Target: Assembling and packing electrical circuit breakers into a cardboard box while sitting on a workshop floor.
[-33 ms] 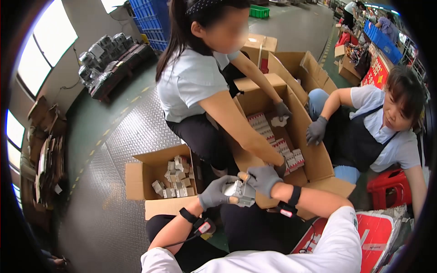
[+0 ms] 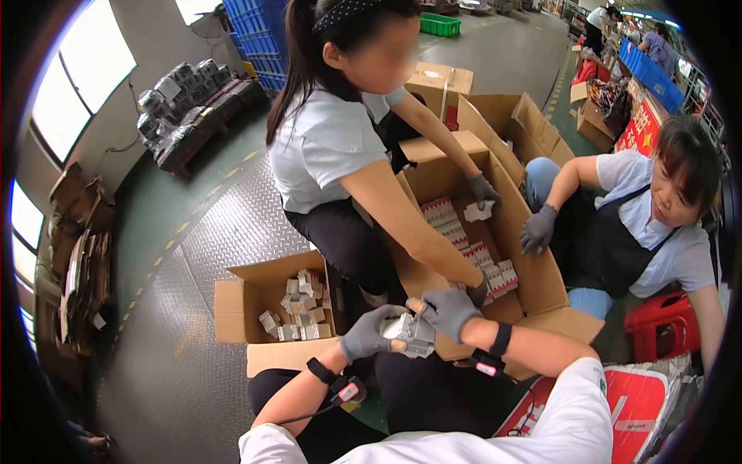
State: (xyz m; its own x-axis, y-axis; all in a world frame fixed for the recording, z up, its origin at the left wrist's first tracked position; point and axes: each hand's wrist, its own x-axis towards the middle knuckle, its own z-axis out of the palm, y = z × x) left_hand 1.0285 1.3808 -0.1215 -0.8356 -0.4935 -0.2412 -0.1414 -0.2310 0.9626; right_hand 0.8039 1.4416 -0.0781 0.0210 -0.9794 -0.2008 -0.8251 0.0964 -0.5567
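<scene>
My left hand (image 2: 365, 334), in a grey glove with bare fingertips, is closed round a light-grey moulded block (image 2: 415, 334) that looks like a circuit breaker. From the upper right, my right hand (image 2: 450, 312), gloved the same way, has its thumb and curled fingers on the block's top edge. Its grip is partly hidden. The block is above my lap, between two open cartons. Several similar grey-white blocks lie jumbled in the small carton (image 2: 232, 313) to the left. In the large carton (image 2: 533, 267), rows of white blocks with red stripes (image 2: 481, 255) stand packed.
A co-worker (image 2: 328, 147) leans over the large carton, one gloved hand on a white piece inside. Another person (image 2: 657, 209) sits at the right, a gloved hand at its rim. A red stool (image 2: 666, 317), a loaded pallet (image 2: 197, 127) and blue crates (image 2: 259, 39) stand around.
The whole scene sits slightly lower in the picture. My hands keep about the same hold on the block.
</scene>
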